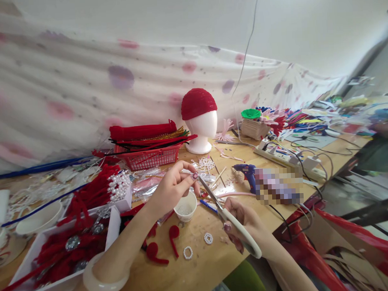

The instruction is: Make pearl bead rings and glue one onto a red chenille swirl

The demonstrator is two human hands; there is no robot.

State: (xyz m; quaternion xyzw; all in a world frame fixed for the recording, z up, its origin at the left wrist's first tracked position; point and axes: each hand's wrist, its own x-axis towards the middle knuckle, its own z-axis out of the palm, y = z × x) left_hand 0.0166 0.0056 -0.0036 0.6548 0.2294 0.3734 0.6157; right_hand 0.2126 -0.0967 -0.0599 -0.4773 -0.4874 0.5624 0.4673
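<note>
My right hand (244, 220) is wrapped round a pair of scissors (219, 204) with pale handles, its blades pointing up and left. The blade tips meet the fingers of my left hand (172, 187), which pinch something too small to make out. Just below those fingers stands a white cup (185, 210) with tiny clear pieces inside. On the table nearer me lie two pearl rings, one ring (208, 238) by the scissors and another ring (188, 253) further left. Beside them are red fuzzy curled pieces (174, 238).
White boxes (115, 228) of red fuzzy pieces stand at left. Behind are a red basket (149, 158) of fuzzy stems and a white foam head (206, 125) with a red cap (198, 103). At right lie a blue glue gun (249, 174), a power strip (278, 157) and cables.
</note>
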